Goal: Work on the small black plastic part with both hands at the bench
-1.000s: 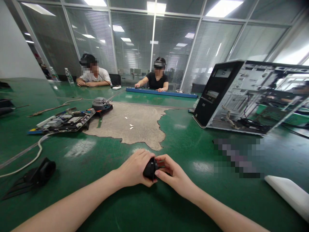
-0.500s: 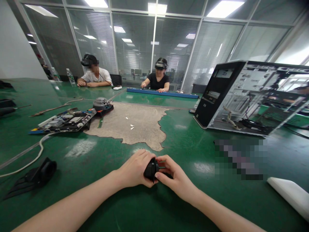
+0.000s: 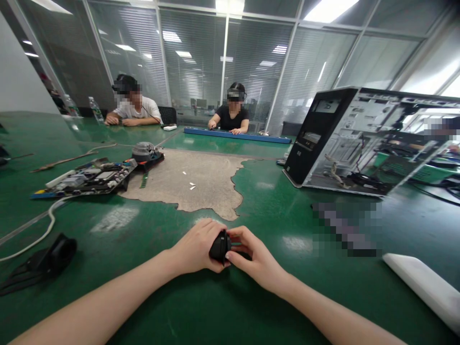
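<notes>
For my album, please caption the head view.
Left hand gripping a small black part, right hand at its side, over a green table, an open-sided computer case standing beyond.

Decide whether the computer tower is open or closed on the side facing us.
Open: no panel covers that side of the computer tower, so cables show inside.

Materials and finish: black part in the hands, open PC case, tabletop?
Black part: probably plastic; dark, low-sheen surface, though the fingers cover much of it.
PC case: black front panel, likely plastic, fairly matte; side frame, likely metal, pale silvery grey with cut-outs.
Tabletop: smooth, glossy green covering with light reflections; perhaps vinyl or rubber, can't tell. Ragged tan patch looks duller.
</notes>
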Available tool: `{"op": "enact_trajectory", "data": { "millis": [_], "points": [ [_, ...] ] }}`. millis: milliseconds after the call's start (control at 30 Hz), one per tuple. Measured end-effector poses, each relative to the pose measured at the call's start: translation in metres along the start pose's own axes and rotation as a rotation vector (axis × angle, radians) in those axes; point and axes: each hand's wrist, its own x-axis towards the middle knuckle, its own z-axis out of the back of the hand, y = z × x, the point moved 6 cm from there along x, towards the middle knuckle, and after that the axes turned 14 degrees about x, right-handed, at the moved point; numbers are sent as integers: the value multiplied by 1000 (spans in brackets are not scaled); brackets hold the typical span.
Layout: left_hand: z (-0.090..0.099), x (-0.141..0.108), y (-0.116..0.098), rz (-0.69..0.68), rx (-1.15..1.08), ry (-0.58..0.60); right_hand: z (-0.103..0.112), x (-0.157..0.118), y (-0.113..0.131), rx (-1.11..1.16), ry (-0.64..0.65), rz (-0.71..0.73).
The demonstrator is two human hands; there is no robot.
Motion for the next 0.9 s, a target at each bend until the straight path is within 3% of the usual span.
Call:
{"op": "enact_trajectory", "data": {
  "millis": [167, 467, 667, 900],
  "points": [
    [1, 0, -1, -24, -2, -2, 0, -4, 7, -72, 26, 103],
    [0, -1, 0, -9, 23, -20, 0, -2, -1, -22, -14, 15],
    [0, -2, 0, -16, 52, -9, 0, -3, 0, -1, 13, 52],
    [0, -1, 1, 3, 28, 3, 0, -1, -6, 72, -17, -45]
  ]
}}
